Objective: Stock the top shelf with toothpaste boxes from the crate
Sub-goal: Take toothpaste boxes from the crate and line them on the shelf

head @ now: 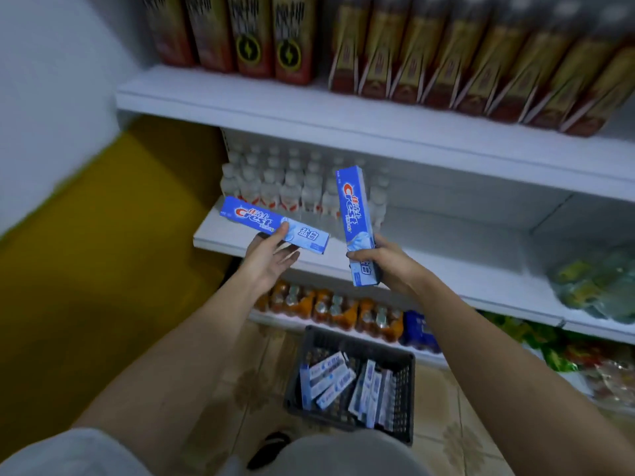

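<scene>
My left hand (268, 259) holds a blue toothpaste box (251, 216) lying roughly level, thumb on its front face. My right hand (388, 262) grips a second blue toothpaste box (354, 204) near its lower end, and that box stands almost upright. Both boxes hover in front of the middle shelf. Down on the floor between my arms sits a dark plastic crate (405, 383) with several more toothpaste boxes (326, 379) lying loose inside. The highest shelf in view (240, 97) carries a row of red and gold cartons.
White bottles (275, 187) fill the left part of the middle shelf (464, 269); its right part holds green packets (598, 286). Orange bottles (330, 307) line the shelf below. A yellow surface (103, 218) lies to the left, beside a white wall.
</scene>
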`<move>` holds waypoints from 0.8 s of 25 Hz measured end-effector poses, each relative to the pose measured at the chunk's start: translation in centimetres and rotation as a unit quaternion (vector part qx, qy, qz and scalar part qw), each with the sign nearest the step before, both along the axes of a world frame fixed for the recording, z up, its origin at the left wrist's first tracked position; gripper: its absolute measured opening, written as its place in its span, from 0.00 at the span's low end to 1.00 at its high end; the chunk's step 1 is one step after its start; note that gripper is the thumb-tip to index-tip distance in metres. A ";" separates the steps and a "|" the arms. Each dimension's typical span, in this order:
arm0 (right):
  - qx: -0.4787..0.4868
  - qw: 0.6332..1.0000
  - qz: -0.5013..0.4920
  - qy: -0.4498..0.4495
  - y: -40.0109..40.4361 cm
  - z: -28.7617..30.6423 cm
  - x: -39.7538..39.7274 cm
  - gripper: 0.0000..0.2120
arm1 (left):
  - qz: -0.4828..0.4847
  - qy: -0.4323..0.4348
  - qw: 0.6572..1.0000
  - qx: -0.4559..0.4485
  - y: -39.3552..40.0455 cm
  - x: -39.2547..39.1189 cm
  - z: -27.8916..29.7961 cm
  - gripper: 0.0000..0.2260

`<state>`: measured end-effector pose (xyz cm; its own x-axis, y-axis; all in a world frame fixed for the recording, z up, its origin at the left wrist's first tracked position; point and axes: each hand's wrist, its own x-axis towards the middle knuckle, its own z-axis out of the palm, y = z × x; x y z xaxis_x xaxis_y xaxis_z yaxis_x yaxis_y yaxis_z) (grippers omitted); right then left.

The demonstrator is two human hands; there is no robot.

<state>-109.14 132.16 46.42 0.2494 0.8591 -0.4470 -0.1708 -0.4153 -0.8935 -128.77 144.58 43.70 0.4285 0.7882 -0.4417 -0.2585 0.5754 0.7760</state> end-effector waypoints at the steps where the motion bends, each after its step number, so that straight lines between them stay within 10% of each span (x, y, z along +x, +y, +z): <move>1: 0.013 1.000 -0.004 0.002 0.5 1.2 0.3 0.11 | 0.000 -0.004 1.000 0.014 0.4 0.2 1.0 0.06; 20: 0.304 0.952 -0.035 -0.018 4.1 22.3 4.0 0.17 | 0.060 -0.083 0.961 0.258 0.7 5.4 27.3 0.15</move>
